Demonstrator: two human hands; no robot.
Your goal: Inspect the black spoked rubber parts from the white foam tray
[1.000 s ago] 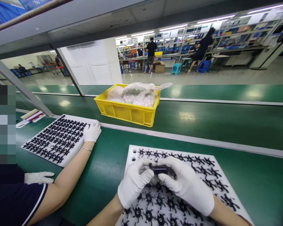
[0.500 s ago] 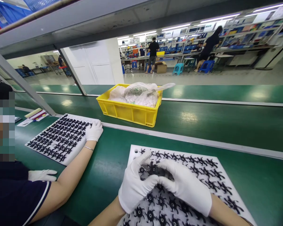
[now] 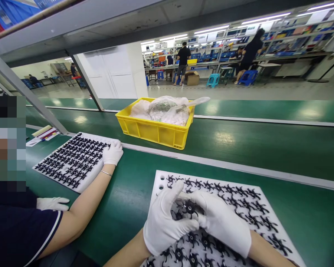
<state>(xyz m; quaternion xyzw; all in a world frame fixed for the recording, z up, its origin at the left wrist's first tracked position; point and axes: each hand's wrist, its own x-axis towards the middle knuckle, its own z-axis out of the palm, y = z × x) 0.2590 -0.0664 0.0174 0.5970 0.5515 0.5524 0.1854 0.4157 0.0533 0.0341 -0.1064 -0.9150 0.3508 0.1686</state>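
A white board [image 3: 159, 202] with rows of small black bladed wheels lies on the green surface before me. Over its left half, my white-gloved left hand [image 3: 165, 220] curves around a black bladed wheel [image 3: 189, 208], thumb and fingers bent toward it. My right hand [image 3: 221, 222], gloved too, meets it from the other side, its fingertips closed at the wheel's right edge. The wheel is raised a little above the board, its hub facing up. Part of the right fingers is hidden behind the wheel and the left hand.
A yellow bin [image 3: 153, 131] of plastic bags [image 3: 168, 107] stands beyond the white rail. At left a person [image 3: 16, 230] keeps a gloved hand [image 3: 113, 152] on a second board [image 3: 93, 174] of black wheels. A grey shelf [image 3: 144, 22] hangs overhead.
My hands have shifted slightly right over the board. The black wheel between them now shows its hub more fully. The view has moved a little; the neighbouring person's hands stay put.
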